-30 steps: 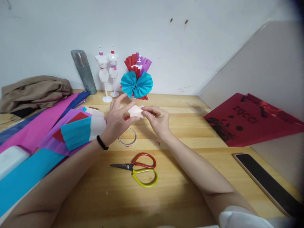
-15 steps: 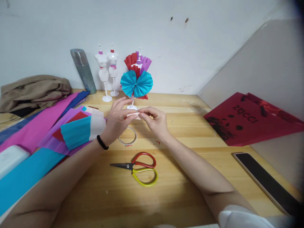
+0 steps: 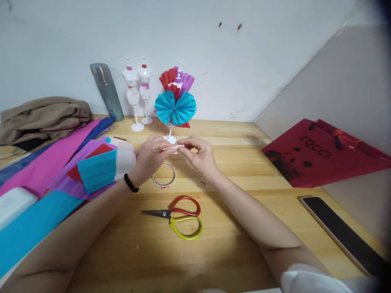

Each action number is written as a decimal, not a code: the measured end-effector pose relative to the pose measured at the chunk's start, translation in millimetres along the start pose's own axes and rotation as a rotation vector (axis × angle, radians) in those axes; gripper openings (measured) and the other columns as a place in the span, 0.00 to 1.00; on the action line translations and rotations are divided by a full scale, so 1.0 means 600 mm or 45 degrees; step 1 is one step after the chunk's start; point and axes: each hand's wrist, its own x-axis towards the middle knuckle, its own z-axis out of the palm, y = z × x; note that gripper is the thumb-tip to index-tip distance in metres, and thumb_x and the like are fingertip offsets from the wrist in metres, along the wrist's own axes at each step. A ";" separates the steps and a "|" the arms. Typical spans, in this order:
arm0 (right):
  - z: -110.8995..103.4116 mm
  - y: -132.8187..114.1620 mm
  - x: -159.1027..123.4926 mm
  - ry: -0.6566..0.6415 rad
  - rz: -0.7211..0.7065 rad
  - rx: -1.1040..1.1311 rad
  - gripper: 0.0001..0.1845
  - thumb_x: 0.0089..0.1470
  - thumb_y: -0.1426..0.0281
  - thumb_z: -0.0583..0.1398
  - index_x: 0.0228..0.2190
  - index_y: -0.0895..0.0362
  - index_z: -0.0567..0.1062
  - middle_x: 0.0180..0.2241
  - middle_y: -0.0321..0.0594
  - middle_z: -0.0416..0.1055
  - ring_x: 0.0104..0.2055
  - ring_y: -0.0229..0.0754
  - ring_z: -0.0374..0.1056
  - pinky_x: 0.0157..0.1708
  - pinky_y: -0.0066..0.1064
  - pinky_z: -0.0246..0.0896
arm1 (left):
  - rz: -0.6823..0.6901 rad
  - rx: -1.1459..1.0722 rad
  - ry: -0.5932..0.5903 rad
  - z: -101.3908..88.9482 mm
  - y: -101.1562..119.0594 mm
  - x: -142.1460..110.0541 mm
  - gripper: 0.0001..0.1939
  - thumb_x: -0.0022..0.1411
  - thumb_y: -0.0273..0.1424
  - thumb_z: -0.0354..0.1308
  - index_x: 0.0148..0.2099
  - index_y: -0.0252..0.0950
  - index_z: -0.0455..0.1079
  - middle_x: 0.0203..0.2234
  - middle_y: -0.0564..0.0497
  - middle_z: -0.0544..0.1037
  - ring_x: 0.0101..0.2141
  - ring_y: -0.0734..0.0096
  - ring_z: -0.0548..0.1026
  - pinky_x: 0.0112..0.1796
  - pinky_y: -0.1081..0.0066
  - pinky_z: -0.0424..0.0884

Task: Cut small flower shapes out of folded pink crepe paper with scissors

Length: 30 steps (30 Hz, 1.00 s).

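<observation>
Both hands meet over the middle of the table, pinching a small pale pink strip of paper (image 3: pixel 172 147) between them. My left hand (image 3: pixel 150 156) grips its left part with thumb and fingers closed. At the other end, my right hand (image 3: pixel 200 156) holds it the same way. Just beyond the hands stands a small white mannequin dressed in a pleated blue paper bow (image 3: pixel 175 108) with red and purple paper at the neck. A roll of narrow tape (image 3: pixel 164 185) lies beneath the hands. Nearer to me are scissors (image 3: pixel 171 213) with one red and one yellow handle.
Two white mannequins (image 3: pixel 133 97) and a flask (image 3: pixel 106 91) stand along the wall. Coloured paper sheets (image 3: pixel 97 171) and brown cloth (image 3: pixel 45 116) cover the left side. At right are a red paper bag (image 3: pixel 324 156) and a phone (image 3: pixel 342 234).
The fingers of my left hand have folded down towards the paper strip from a more raised pose. The strip now looks narrower. My right hand has barely moved.
</observation>
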 end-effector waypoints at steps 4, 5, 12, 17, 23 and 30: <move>-0.005 0.000 0.004 -0.001 -0.083 -0.064 0.03 0.51 0.71 0.64 0.29 0.56 0.80 0.32 0.41 0.76 0.35 0.42 0.71 0.37 0.35 0.66 | -0.286 -0.193 -0.133 -0.001 0.005 0.001 0.12 0.59 0.37 0.62 0.26 0.38 0.77 0.22 0.51 0.78 0.30 0.67 0.74 0.35 0.68 0.68; -0.006 0.000 0.005 0.001 -0.101 -0.065 0.03 0.51 0.71 0.64 0.28 0.56 0.80 0.34 0.42 0.75 0.37 0.44 0.71 0.39 0.36 0.66 | -0.348 -0.225 -0.170 -0.002 0.005 0.001 0.13 0.59 0.38 0.61 0.25 0.37 0.76 0.21 0.52 0.76 0.28 0.68 0.73 0.33 0.69 0.67; -0.003 0.006 0.008 -0.217 0.183 0.039 0.04 0.50 0.72 0.59 0.25 0.57 0.74 0.24 0.36 0.72 0.26 0.39 0.67 0.30 0.31 0.61 | -0.401 -0.119 -0.202 -0.003 0.008 0.005 0.22 0.63 0.40 0.52 0.20 0.36 0.70 0.17 0.53 0.70 0.25 0.71 0.68 0.30 0.70 0.62; -0.001 0.003 0.002 -0.265 0.191 -0.072 0.05 0.51 0.73 0.58 0.25 0.57 0.74 0.25 0.37 0.75 0.27 0.38 0.69 0.31 0.30 0.61 | -0.226 0.186 -0.239 0.004 0.016 0.001 0.12 0.58 0.36 0.58 0.26 0.38 0.75 0.23 0.52 0.77 0.29 0.67 0.71 0.35 0.67 0.63; 0.004 0.004 0.003 -0.178 0.372 0.136 0.09 0.47 0.69 0.63 0.33 0.58 0.77 0.25 0.36 0.75 0.27 0.39 0.70 0.31 0.31 0.63 | -0.310 0.130 -0.277 0.007 0.010 -0.001 0.13 0.57 0.32 0.56 0.21 0.37 0.73 0.17 0.53 0.72 0.23 0.72 0.66 0.27 0.71 0.58; 0.003 0.002 0.007 -0.330 0.603 0.453 0.18 0.37 0.58 0.71 0.21 0.59 0.73 0.19 0.34 0.71 0.22 0.34 0.64 0.25 0.27 0.58 | -0.775 -0.429 -0.458 -0.005 0.009 0.009 0.10 0.50 0.34 0.61 0.20 0.35 0.73 0.13 0.55 0.70 0.16 0.77 0.64 0.18 0.76 0.58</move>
